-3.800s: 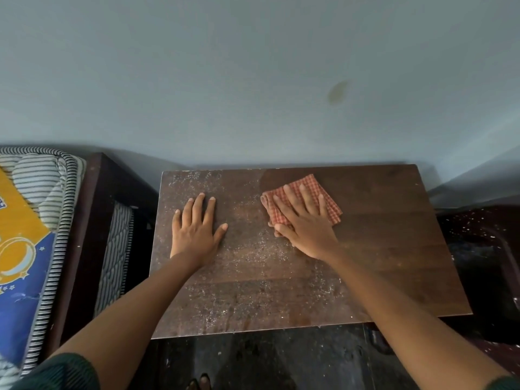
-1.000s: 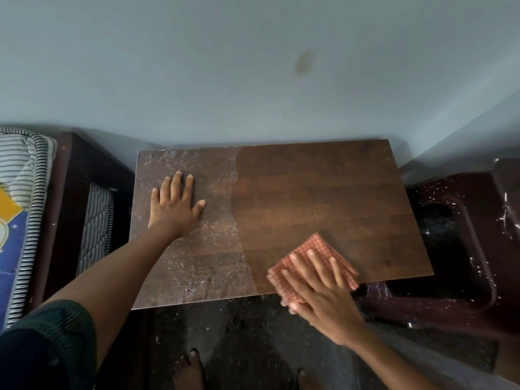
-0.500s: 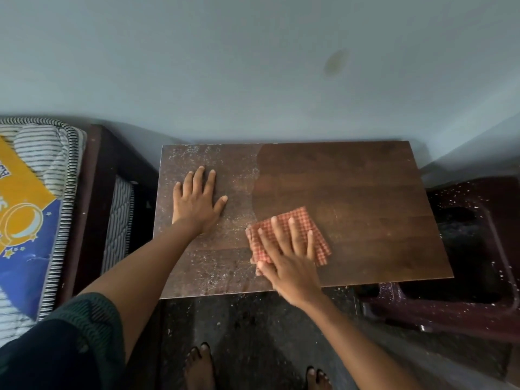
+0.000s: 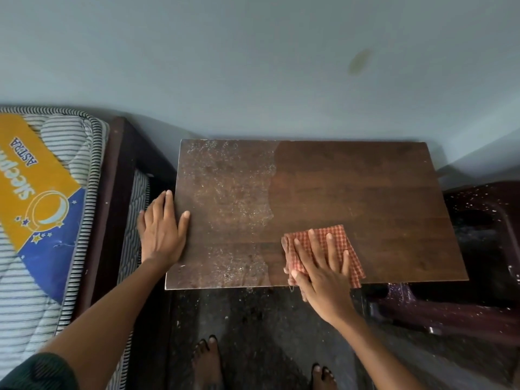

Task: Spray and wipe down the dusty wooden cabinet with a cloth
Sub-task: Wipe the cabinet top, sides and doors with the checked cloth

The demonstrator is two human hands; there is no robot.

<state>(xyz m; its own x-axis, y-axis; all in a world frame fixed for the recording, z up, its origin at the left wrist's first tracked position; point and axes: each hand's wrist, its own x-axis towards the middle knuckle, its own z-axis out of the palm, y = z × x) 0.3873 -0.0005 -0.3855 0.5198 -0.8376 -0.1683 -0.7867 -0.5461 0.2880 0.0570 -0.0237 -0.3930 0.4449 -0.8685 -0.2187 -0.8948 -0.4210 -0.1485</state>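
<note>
The dark wooden cabinet top point(image 4: 365, 192) stands against the wall. Its left part is speckled with pale dust; its right part looks clean and darker. A folded orange checked cloth point(image 4: 337, 240) lies near the front edge, right of the middle. My right hand point(image 4: 320, 271) presses flat on the cloth with fingers spread. My left hand point(image 4: 161, 229) rests at the cabinet's left edge, thumb on the top and fingers hanging over the side. No spray bottle is visible.
A striped mattress point(image 4: 33, 277) with an orange and blue label lies on a dark bed frame point(image 4: 112, 206) at the left. A dusty maroon plastic chair point(image 4: 478, 305) stands at the right. My bare feet point(image 4: 208, 361) are on the dark floor below.
My left hand slid from the dusty top to the cabinet's left edge. My right hand moved the cloth a little rightward along the front edge.
</note>
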